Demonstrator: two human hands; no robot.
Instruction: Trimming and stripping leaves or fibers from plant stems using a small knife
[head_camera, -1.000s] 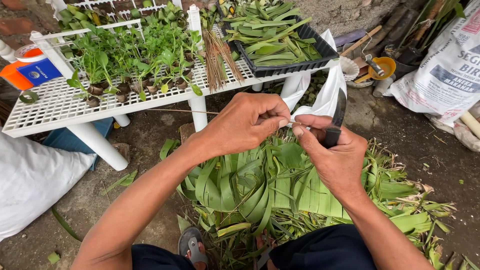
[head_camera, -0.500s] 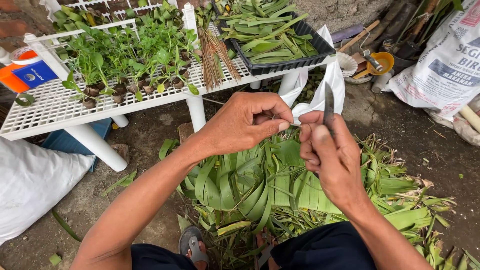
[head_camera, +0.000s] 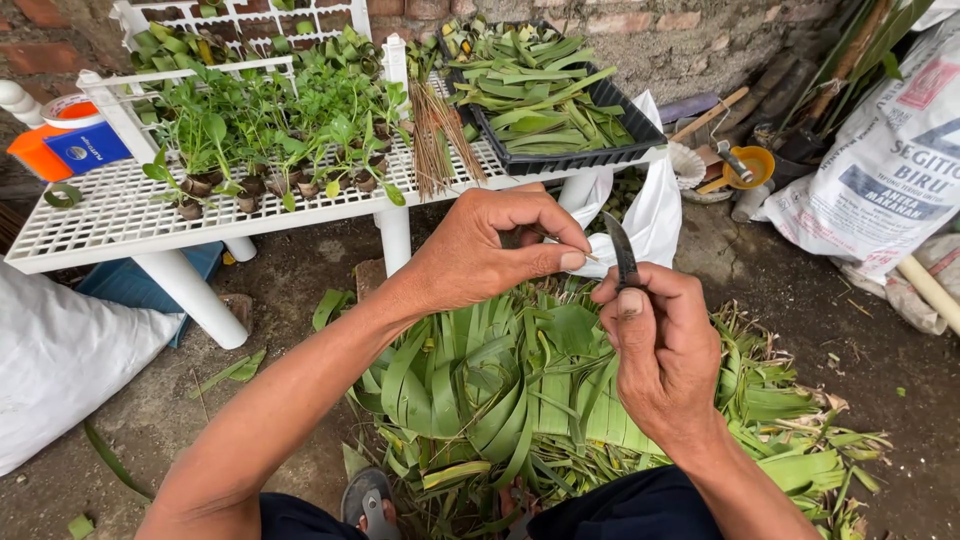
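Left hand (head_camera: 480, 250) pinches a thin stick (head_camera: 560, 245); right hand (head_camera: 660, 350) grips a knife (head_camera: 622, 250). Better to shave lightly, blade angled away.

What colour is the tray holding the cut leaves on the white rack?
Black: the tray holds green leaf strips, shown best in the head view.

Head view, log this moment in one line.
left hand: pinching thin pale stick | right hand: gripping dark-bladed knife, upright | below: cut green leaf strips
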